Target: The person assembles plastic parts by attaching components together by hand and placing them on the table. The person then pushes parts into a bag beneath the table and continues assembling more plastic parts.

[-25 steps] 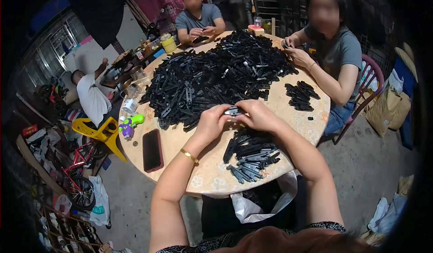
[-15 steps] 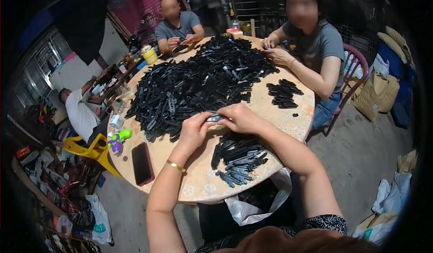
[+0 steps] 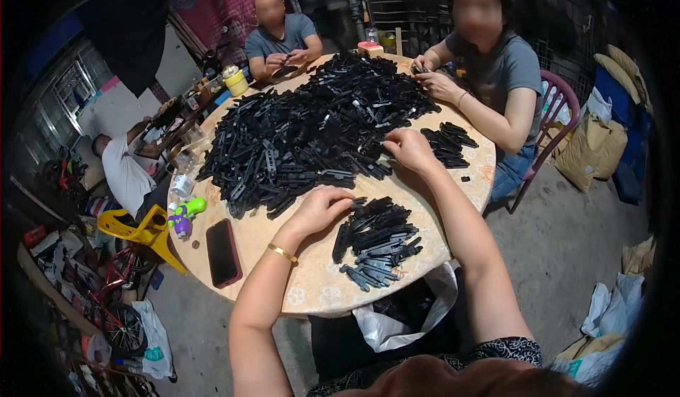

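Observation:
A wide heap of black plastic strips [image 3: 290, 138] covers much of the round table [image 3: 312, 294]. Nearer to me is a smaller pile of the same strips [image 3: 382, 234], with greyer ones at its front. My left hand [image 3: 320, 211] is at the back left of that pile, its fingers pinched at the end of a dark strip [image 3: 359, 201]. At the big heap's right edge, my right hand [image 3: 412, 150] has its fingers bent down and closed; what they hold, if anything, is hidden.
A phone [image 3: 224, 254] and a green-purple toy [image 3: 185, 216] lie at the left. Two people sit across the table, handling dark pieces; a third small pile [image 3: 450, 144] is by the right one. A white bag [image 3: 382, 331] hangs at my lap. A yellow chair [image 3: 145, 234] stands left.
My hands were together over the table with a grey strip between them. They have parted: the left came down to the small pile, the right went out to the big heap's edge.

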The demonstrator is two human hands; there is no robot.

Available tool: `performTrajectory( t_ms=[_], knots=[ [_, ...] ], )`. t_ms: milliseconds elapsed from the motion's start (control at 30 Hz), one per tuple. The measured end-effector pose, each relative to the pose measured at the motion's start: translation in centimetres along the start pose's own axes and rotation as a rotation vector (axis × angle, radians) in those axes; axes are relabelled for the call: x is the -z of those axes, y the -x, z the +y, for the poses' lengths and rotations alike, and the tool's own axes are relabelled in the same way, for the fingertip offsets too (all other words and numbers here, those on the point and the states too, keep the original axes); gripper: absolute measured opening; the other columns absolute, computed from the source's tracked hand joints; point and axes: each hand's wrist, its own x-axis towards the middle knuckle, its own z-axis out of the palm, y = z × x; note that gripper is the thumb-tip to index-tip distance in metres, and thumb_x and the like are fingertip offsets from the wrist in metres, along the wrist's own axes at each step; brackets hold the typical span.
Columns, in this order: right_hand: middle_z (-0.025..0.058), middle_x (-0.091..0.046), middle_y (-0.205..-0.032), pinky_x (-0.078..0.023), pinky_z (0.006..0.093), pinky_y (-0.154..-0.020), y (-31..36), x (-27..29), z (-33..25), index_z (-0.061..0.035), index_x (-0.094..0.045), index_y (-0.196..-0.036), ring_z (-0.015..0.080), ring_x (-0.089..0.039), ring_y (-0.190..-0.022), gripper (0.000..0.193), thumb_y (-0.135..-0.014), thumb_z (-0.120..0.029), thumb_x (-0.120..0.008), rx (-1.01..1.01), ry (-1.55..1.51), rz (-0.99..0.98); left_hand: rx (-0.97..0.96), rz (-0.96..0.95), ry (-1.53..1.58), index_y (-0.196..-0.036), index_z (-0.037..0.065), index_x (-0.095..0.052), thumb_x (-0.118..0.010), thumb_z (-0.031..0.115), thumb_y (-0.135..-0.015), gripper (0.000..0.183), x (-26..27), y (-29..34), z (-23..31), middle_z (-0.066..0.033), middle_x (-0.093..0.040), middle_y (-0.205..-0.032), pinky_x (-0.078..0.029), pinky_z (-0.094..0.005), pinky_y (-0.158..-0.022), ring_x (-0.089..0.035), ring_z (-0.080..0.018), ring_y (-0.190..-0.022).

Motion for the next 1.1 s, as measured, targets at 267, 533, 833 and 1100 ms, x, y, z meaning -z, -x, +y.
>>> performTrajectory(
  t_ms=[267,533,833,1100],
  knots=[
    [0.0203,-0.056,-0.094,-0.048,0.0392,-0.077,0.3,-3.0,0.2,-0.0050,-0.062,-0.097,0.0321,-0.058,-0.086,0.026,-0.071,-0.009,-0.059,0.090,0.398,0.046,-0.070,0.402,-0.345,-0.104,0.002,-0.059,-0.063,0.006,-0.073,0.032,-0.9,-1.6,-1.7,-0.0123,-0.056,-0.105,-0.042,-0.0364,-0.085,-0.049,-0.0303,-0.097],
    [0.0179,-0.061,-0.079,-0.049,0.0399,-0.072,0.2,-2.4,0.4,-0.0009,-0.060,-0.072,0.0325,-0.060,-0.079,0.014,-0.076,-0.014,-0.059,0.110,0.359,0.024,0.123,0.209,-0.249,-0.092,0.000,-0.060,-0.069,0.005,-0.067,0.028,-0.9,-1.4,-0.7,-0.0137,-0.055,-0.090,-0.044,-0.0365,-0.078,-0.052,-0.0320,-0.091],
    [0.0157,-0.065,-0.088,-0.050,0.0339,-0.071,1.9,-2.9,-4.4,-0.0027,-0.060,-0.102,0.0280,-0.064,-0.080,0.026,-0.077,-0.010,-0.057,0.128,-0.572,-0.106,0.435,0.427,0.571,-0.101,-0.003,-0.057,-0.059,0.005,-0.083,0.020,-0.2,-1.1,-2.4,-0.0053,-0.063,-0.081,-0.049,-0.0226,-0.064,-0.060,-0.0104,-0.072],
    [0.0133,-0.063,-0.087,-0.050,0.0326,-0.068,3.4,-3.3,-6.9,-0.0043,-0.057,-0.108,0.0254,-0.062,-0.075,0.037,-0.072,-0.004,-0.060,0.472,-0.406,-0.081,0.563,0.283,1.061,-0.108,-0.001,-0.056,-0.058,0.008,-0.086,0.024,0.1,-0.9,-0.9,-0.0052,-0.062,-0.086,-0.050,-0.0216,-0.060,-0.060,-0.0114,-0.071]
  ],
)
